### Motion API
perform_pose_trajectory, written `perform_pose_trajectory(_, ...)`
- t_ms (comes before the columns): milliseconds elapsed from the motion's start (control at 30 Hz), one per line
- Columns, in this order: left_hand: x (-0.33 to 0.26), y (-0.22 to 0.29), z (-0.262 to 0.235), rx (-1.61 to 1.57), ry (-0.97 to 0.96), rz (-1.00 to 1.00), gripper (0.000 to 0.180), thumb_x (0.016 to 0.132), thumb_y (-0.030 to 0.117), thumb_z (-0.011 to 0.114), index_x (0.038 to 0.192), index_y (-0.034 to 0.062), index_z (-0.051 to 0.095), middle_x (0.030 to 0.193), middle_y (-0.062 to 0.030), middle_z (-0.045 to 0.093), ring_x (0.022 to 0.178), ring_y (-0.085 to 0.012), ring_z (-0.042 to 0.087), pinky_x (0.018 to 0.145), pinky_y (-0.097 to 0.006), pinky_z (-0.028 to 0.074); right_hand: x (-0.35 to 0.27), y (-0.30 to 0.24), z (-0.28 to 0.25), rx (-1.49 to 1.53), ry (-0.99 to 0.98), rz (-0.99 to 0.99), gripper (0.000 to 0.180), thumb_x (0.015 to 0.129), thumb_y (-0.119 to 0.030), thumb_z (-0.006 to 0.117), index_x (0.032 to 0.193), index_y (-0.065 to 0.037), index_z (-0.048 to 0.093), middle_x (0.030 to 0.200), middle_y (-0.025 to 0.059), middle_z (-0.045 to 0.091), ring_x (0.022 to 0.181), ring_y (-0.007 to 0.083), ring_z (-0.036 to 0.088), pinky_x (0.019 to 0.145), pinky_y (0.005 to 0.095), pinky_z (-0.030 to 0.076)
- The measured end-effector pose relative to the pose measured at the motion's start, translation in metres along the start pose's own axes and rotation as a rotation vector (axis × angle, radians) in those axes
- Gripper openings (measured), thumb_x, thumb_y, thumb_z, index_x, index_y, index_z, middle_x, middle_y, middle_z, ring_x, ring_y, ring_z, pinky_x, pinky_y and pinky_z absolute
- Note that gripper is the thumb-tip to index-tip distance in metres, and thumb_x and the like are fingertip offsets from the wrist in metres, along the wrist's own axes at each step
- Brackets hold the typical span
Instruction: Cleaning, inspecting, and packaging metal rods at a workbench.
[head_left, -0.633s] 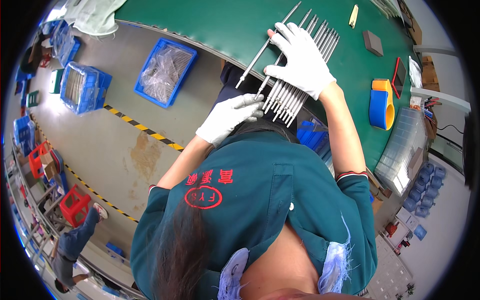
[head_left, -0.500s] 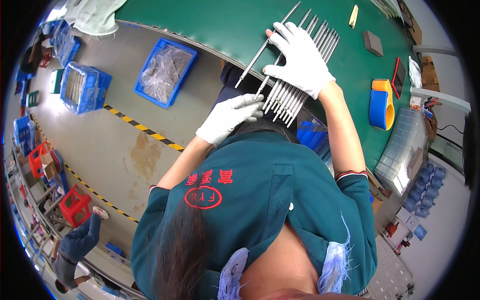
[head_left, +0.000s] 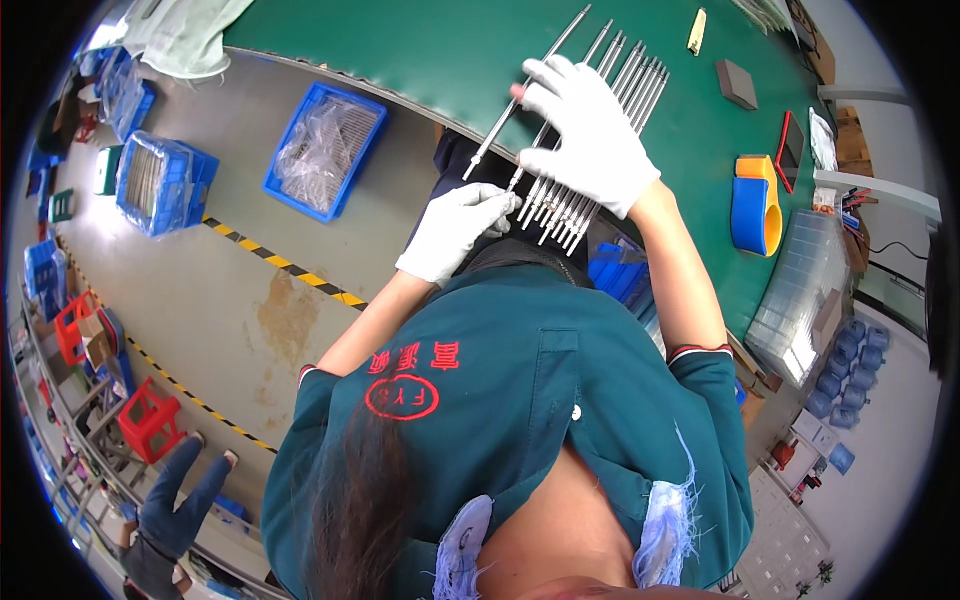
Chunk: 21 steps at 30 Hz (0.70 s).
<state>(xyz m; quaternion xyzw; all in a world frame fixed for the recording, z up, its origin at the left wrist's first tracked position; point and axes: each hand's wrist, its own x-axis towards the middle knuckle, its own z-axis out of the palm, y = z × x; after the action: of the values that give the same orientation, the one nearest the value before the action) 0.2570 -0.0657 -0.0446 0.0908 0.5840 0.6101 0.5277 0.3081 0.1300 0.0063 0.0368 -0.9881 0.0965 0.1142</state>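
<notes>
A row of several thin metal rods [head_left: 632, 72] lies on the green table [head_left: 420, 50], their near ends hanging over its front edge. My right hand [head_left: 592, 135], in a white glove, lies spread flat on the row and presses it down. Its index fingertip touches a single long rod [head_left: 560, 42] lying apart to the left. My left hand [head_left: 455, 230], also gloved, is below the table edge, its fingertips pinched at the near ends of the rods.
A blue and orange tape dispenser [head_left: 755, 205], a grey block [head_left: 737, 83] and a clear compartment tray [head_left: 800, 300] sit on the table's right. Blue crates [head_left: 325, 150] stand on the floor by a yellow-black line [head_left: 280, 262]. Another person's legs [head_left: 170, 510] are at lower left.
My hands have hardly moved on the rods. The other person at the lower left has stepped further along the floor.
</notes>
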Motion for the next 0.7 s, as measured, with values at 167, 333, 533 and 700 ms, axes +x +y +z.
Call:
perform_pose_trajectory(167, -0.001, 0.001, 0.002, -0.030, 0.024, 0.004, 0.020, 0.086, 0.019, 0.060, 0.089, -0.0002, 0.065, 0.073, -0.0021, 0.059, 0.067, -0.0072, 0.054, 0.065, -0.021, 0.044, -0.006, -0.016, -0.004, 0.131, -0.116, 0.027, 0.028, 0.070, -0.031, 0.065, 0.085, -0.008, 0.065, 0.130, 0.0140, 0.048, 0.127, 0.0298, 0.035, 0.107, 0.0417, 0.023)
perform_pose_trajectory(333, 0.000, -0.002, 0.001, 0.027, 0.052, 0.030, 0.019, 0.085, 0.018, 0.062, 0.088, -0.0005, 0.064, 0.072, -0.0022, 0.059, 0.066, -0.0073, 0.054, 0.064, -0.021, 0.044, -0.006, -0.014, -0.001, 0.141, -0.156, 0.020, 0.025, 0.071, -0.033, 0.064, 0.080, -0.010, 0.067, 0.130, 0.0122, 0.048, 0.128, 0.0293, 0.034, 0.109, 0.0418, 0.022)
perform_pose_trajectory(533, 0.000, -0.005, 0.002, 0.012, 0.048, 0.024, 0.019, 0.085, 0.018, 0.062, 0.087, -0.0006, 0.064, 0.071, -0.0025, 0.060, 0.066, -0.0073, 0.054, 0.064, -0.021, 0.044, -0.006, -0.015, -0.003, 0.125, -0.162, 0.013, 0.025, 0.070, -0.032, 0.064, 0.079, -0.009, 0.068, 0.130, 0.0124, 0.048, 0.127, 0.0289, 0.035, 0.107, 0.0409, 0.025)
perform_pose_trajectory(700, 0.002, -0.008, 0.000, 0.002, 0.039, 0.020, 0.020, 0.085, 0.019, 0.062, 0.087, -0.0009, 0.064, 0.071, -0.0025, 0.060, 0.067, -0.0074, 0.055, 0.064, -0.021, 0.045, -0.005, -0.017, -0.003, 0.142, -0.151, -0.016, 0.024, 0.070, -0.030, 0.063, 0.077, -0.008, 0.068, 0.126, 0.0134, 0.050, 0.121, 0.0288, 0.041, 0.101, 0.0387, 0.032)
